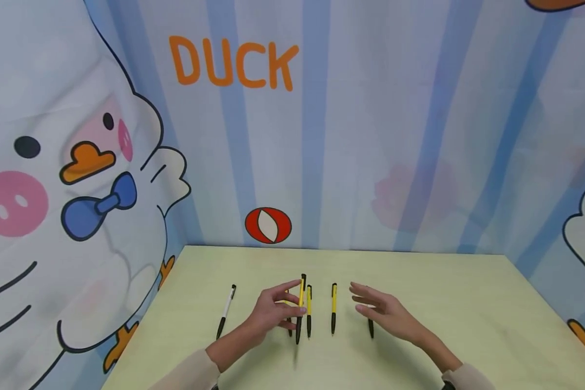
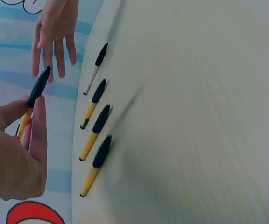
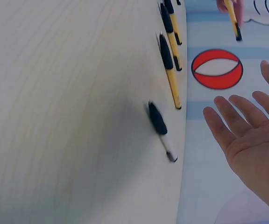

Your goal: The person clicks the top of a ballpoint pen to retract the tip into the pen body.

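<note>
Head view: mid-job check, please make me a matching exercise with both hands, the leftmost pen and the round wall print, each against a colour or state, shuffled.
Column one
1. Left hand
2. Right hand
3. Leftmost pen
4. Round wall print

Column two
A. White with a black grip end
B. Holds nothing
C. Red and white
D. Holds a yellow-and-black pen

Pairs: 1-D, 2-B, 3-A, 4-C

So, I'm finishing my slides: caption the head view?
Left hand pinches a yellow-and-black pen above the table; right hand hovers near another pen.
</note>
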A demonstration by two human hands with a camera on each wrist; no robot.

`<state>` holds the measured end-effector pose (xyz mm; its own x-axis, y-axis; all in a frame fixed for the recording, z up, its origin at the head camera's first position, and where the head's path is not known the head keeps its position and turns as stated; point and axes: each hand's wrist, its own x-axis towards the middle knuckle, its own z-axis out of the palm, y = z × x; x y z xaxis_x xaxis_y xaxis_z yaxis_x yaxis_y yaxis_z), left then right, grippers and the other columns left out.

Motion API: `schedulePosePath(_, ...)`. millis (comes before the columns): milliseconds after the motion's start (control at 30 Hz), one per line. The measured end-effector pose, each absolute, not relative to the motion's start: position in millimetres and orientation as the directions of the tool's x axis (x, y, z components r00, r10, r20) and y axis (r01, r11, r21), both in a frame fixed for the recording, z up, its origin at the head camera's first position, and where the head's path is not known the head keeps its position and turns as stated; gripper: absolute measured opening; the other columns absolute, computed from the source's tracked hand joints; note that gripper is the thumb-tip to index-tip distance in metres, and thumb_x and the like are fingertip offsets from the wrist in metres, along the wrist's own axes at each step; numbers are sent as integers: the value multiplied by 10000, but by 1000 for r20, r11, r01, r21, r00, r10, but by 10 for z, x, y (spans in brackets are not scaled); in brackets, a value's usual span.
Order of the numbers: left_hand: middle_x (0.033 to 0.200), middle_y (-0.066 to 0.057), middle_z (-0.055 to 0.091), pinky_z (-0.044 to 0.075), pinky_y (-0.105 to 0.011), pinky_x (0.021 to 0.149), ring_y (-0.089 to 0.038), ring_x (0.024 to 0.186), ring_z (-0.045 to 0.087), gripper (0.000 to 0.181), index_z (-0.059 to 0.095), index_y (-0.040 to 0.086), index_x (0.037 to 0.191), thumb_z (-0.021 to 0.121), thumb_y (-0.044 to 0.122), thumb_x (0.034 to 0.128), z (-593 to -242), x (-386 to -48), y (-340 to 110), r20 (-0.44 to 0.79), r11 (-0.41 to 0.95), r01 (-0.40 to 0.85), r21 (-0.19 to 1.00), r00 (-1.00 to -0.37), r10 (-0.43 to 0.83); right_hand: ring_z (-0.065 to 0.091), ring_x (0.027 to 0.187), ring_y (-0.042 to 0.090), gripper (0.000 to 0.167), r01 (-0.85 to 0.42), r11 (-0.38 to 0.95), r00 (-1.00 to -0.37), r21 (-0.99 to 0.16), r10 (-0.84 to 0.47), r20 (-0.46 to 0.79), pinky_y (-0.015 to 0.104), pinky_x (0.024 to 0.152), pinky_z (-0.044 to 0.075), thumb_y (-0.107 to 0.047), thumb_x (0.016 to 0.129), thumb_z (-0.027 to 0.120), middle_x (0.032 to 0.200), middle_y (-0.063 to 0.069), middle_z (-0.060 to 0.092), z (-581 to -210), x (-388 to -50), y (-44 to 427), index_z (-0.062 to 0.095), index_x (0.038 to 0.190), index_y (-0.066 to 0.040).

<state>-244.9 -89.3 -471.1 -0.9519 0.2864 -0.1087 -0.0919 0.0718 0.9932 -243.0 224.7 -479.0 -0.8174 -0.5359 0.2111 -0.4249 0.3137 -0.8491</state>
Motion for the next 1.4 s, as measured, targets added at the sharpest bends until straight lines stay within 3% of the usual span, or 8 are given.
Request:
schedulePosePath(200, 1121, -167, 664, 663, -387, 689, -130, 810, 717, 677, 567, 132, 1469, 824, 65, 846, -4769, -2468, -1098, -128, 113, -108, 988, -975, 184, 600, 1290, 26, 527, -369, 290, -859, -883, -468, 205, 112, 963, 517, -159, 1070, 534, 1501, 342, 462, -4815, -2421, 2523, 392, 1537, 41)
schedulePosePath(300, 1121, -189, 664, 663, -390, 674, -145, 794, 719, 677, 579, 116, 1455, 831, 48, 831, -4787, -2471, -1196, -141, 149, -120, 981, -981, 135, 581, 1244, -74, 522, -354, 309, -876, -883, -439, 198, 111, 954, 520, -168, 1070, 537, 1482, 349, 478, -4826, -2393, 2631, 405, 1531, 39)
schedulePosePath(600, 1011, -142, 677, 636, -323, 565, -137, 711, 714, 652, 617, 61, 1402, 845, -3, 795, -4868, -2506, -1410, -163, 347, -161, 924, -986, -22, 586, 1192, -115, 502, -333, 356, -909, -873, -368, 197, 100, 932, 519, -184, 1071, 539, 1476, 337, 489, -4872, -2325, 2857, 439, 1515, 27)
schedulePosePath(800, 927, -92, 674, 617, -303, 523, -108, 627, 679, 636, 633, 37, 1374, 849, -24, 779, -4917, -2546, -1446, -172, 415, -180, 892, -983, -57, 600, 1187, -94, 488, -342, 332, -911, -879, -347, 223, 106, 931, 531, -148, 1074, 525, 1467, 345, 482, -4948, -2332, 2952, 431, 1509, 53)
schedulePosePath(1067, 872, -89, 723, 589, -265, 492, -105, 589, 658, 615, 648, 11, 1342, 846, -46, 763, -4977, -2621, -1474, -230, 467, -236, 853, -971, -70, 606, 1197, -80, 484, -353, 292, -897, -889, -377, 232, 108, 947, 529, -122, 1076, 512, 1436, 65, 586, -4995, -2307, 3034, 415, 1506, 77)
schedulePosePath(1267, 829, -82, 719, 591, -278, 485, -112, 573, 641, 627, 661, 19, 1329, 862, -34, 737, -5002, -2737, -1485, -171, 560, -186, 807, -982, -79, 614, 1195, -73, 473, -360, 289, -894, -887, -380, 240, 100, 949, 523, -115, 1077, 507, 1335, -222, 592, -4969, -2282, 3078, 422, 1492, 96)
schedulePosePath(1333, 821, -73, 707, 592, -282, 483, -120, 572, 634, 630, 671, 33, 1320, 872, -29, 726, -5019, -2762, -1490, -150, 599, -170, 782, -985, -83, 620, 1194, -64, 474, -355, 286, -894, -890, -382, 234, 100, 951, 523, -114, 1075, 511, 1349, -186, 606, -4971, -2273, 3090, 424, 1487, 103)
schedulePosePath(1400, 821, -67, 699, 591, -284, 481, -128, 575, 628, 625, 679, 39, 1311, 878, -24, 721, -5038, -2777, -1495, -133, 633, -155, 758, -988, -83, 626, 1196, -54, 476, -353, 281, -892, -892, -388, 231, 102, 956, 522, -112, 1075, 511, 1393, -58, 622, -4980, -2265, 3101, 421, 1485, 111)
